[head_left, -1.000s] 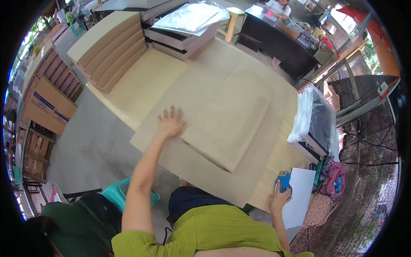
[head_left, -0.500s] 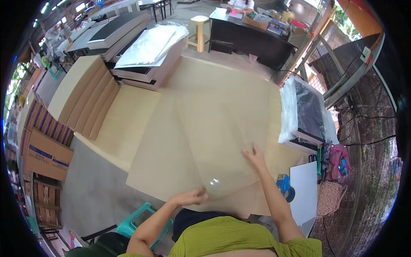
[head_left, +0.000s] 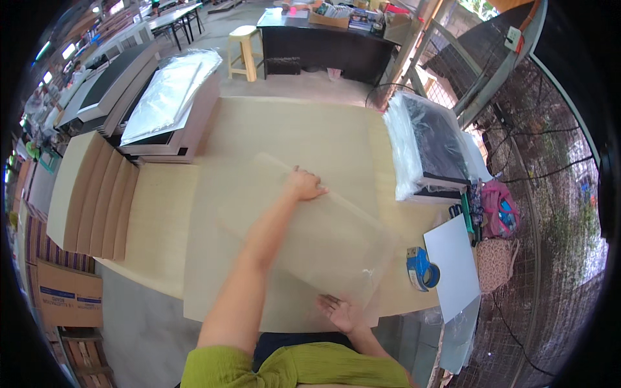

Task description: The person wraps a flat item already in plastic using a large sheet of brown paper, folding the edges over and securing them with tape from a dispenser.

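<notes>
A large tan sheet of paper or board covers the middle of the table. On it lies a clear plastic sheet or bag, set at a slant with a shiny spot near its lower right corner. My left hand reaches across to the plastic's far edge, fingers curled and closed on it. Close to my body, my right hand is open beside the plastic's near part, palm turned up and fingers stretched out. Whether its fingertips touch the film cannot be made out.
Brown folded cartons and boards topped with plastic bags stand at left. Plastic-wrapped dark boards stand at right, above a blue tape dispenser and a white board. A stool and dark desk are beyond.
My left hand has moved from the near edge up to the plastic's far edge. My right hand has come down and toward my body. The plastic lies at a different slant, and the view has shifted.
</notes>
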Motion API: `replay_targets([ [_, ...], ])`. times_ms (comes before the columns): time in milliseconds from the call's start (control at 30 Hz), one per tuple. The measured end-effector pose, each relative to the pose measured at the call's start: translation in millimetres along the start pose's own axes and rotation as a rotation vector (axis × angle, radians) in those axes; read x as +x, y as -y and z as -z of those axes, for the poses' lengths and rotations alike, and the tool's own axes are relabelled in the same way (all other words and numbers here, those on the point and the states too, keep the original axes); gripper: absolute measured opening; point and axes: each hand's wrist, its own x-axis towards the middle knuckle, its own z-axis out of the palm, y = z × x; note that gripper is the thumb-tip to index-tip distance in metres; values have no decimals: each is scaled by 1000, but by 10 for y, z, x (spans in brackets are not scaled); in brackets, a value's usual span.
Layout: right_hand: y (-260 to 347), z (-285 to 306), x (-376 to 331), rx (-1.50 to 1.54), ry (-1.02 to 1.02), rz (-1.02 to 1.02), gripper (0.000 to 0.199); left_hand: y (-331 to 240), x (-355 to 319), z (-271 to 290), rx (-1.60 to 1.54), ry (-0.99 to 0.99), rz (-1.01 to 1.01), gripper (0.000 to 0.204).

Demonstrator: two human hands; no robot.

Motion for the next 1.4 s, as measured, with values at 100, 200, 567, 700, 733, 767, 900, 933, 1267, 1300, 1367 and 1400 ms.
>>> replay_targets([
  [100, 404, 503, 239, -150, 304, 131, 39, 182, -242, 52, -51, 33, 112, 58],
  [200, 1184, 724, 771, -469, 366, 339, 35, 669, -845, -12, -204, -37, 245, 55],
  [567, 1702, -1391, 1221, -1512, 177, 632, 83, -1338, -2904, -458, -48, -794, 401, 55],
  [700, 1797, -1174, 989, -2024, 313, 708, 88, -2419, -3370, -969, -781, 107, -158, 52],
  [733, 1787, -1196, 830, -2188, 382, 741, 91, -2620, -3395, -1199, -770, -21, -284, 59],
  [767, 1762, -1214, 683, -2506, 421, 884, 93, -2777, -3340, -1447, -591, -175, -191, 65],
  [900, 1834, -1121, 431, -3173, 788, 1299, 107, -2987, -2766, -1647, -440, 33, 154, 85],
  [933, 1805, -1122, 429, -3179, 973, 1344, 113, -3048, -2652, -1800, -465, -112, 249, 80],
  [1267, 1651, -1015, 242, -2887, 911, 955, 134, -2245, -2490, -2616, -411, -487, 562, 44],
  [1300, 1669, -986, 240, -2892, 888, 965, 132, -2218, -2464, -2584, -433, -507, 533, 44],
  [1367, 1688, -969, 267, -2849, 854, 1032, 128, -2153, -2379, -2507, -455, -539, 493, 43],
  [1400, 1672, -935, 296, -2798, 846, 1078, 126, -2131, -2361, -2489, -459, -550, 478, 42],
])
